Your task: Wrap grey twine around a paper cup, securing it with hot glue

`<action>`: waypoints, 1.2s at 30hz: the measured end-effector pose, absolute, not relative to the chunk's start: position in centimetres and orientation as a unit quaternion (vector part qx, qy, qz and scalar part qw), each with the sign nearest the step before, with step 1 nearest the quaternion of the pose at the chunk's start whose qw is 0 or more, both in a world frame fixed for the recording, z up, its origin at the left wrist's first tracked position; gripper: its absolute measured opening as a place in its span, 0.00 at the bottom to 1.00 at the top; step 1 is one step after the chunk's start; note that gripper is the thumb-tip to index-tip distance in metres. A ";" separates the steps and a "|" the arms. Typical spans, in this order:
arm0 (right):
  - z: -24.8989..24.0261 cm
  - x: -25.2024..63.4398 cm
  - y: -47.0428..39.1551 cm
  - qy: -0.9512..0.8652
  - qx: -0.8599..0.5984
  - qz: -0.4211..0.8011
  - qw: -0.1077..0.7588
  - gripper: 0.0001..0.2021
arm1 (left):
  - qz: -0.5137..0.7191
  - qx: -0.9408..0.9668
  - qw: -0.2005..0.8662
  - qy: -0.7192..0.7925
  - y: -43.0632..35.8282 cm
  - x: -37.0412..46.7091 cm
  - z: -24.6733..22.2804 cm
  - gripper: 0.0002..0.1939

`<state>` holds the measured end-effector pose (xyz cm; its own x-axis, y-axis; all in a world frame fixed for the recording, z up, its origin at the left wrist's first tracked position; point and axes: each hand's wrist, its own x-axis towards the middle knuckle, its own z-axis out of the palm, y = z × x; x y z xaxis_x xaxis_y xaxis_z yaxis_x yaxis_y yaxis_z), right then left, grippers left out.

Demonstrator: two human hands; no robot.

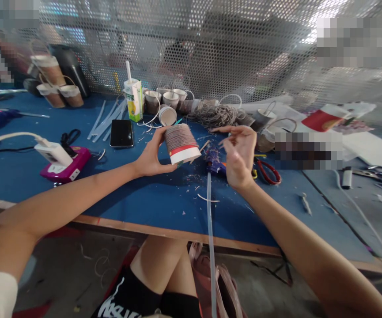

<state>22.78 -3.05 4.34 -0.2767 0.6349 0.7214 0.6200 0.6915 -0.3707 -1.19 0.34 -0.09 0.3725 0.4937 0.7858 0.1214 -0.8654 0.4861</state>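
My left hand [153,154] grips a paper cup [182,143] by its side, thumb beneath and fingers behind. Grey-brown cord is wound round most of the cup; a red and white band stays bare at its lower end, and the cup is tilted. To the right of it, my right hand [240,154] is raised with its fingers apart, slightly blurred and holding nothing. Beside that hand a blue glue gun [214,161] lies on the table, partly hidden, with a long clear glue stick [210,221] reaching over the table's front edge.
Behind the cup are a tangled cord heap [215,115], several wrapped cups [171,100] and a drink carton [134,100]. A phone [121,133] and purple power strip [66,165] lie left. Red-handled scissors [269,173] lie right, before a perforated metal screen [177,44].
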 end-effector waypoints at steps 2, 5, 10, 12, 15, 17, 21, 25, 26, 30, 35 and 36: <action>4.6 22.6 -3.3 -0.815 -0.316 0.064 0.482 0.38 | 0.515 0.816 0.200 0.169 0.5 -1.3 -0.3 0.47; 4.7 22.3 -3.4 -0.834 -0.260 0.161 0.459 0.45 | 0.491 0.832 0.213 0.145 0.6 -1.3 -0.3 0.51; 4.2 22.1 -3.0 -0.813 -0.262 0.275 0.441 0.47 | 0.430 0.858 0.248 0.130 0.4 -1.4 0.0 0.54; 4.1 22.1 -2.9 -0.807 -0.269 0.284 0.442 0.48 | 0.421 0.864 0.231 0.153 0.3 -1.4 0.1 0.57; 4.3 22.2 -3.0 -0.808 -0.288 0.263 0.441 0.48 | 0.435 0.861 0.203 0.168 0.1 -1.3 0.1 0.60; 4.4 22.2 -3.1 -0.815 -0.303 0.239 0.433 0.46 | 0.450 0.853 0.206 0.163 -0.1 -1.2 0.2 0.57; 4.2 22.2 -3.0 -0.831 -0.311 0.199 0.417 0.42 | 0.480 0.835 0.192 0.186 -0.2 -0.9 0.2 0.48; 4.6 22.4 -3.5 -0.823 -0.342 0.090 0.445 0.43 | 0.532 0.800 0.126 0.248 0.5 -1.0 0.1 0.46; 4.8 22.4 -3.8 -0.826 -0.338 0.067 0.446 0.42 | 0.541 0.791 0.108 0.264 0.7 -1.1 0.1 0.47; 5.6 22.4 -5.2 -0.872 -0.271 0.043 0.405 0.23 | 0.564 0.767 0.056 0.301 1.1 -1.2 0.1 0.47; 5.3 22.0 -5.6 -0.903 -0.253 0.029 0.347 0.13 | 0.570 0.771 0.028 0.283 0.8 -0.9 0.2 0.46; 5.2 22.0 -5.6 -0.902 -0.258 0.032 0.345 0.13 | 0.571 0.772 0.030 0.279 0.7 -0.9 0.2 0.45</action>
<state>21.97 -5.57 5.20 -0.6293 0.4875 0.6052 0.4432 0.8649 -0.2357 -0.88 0.74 0.20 0.1927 0.4655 0.8638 0.3960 -0.8423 0.3656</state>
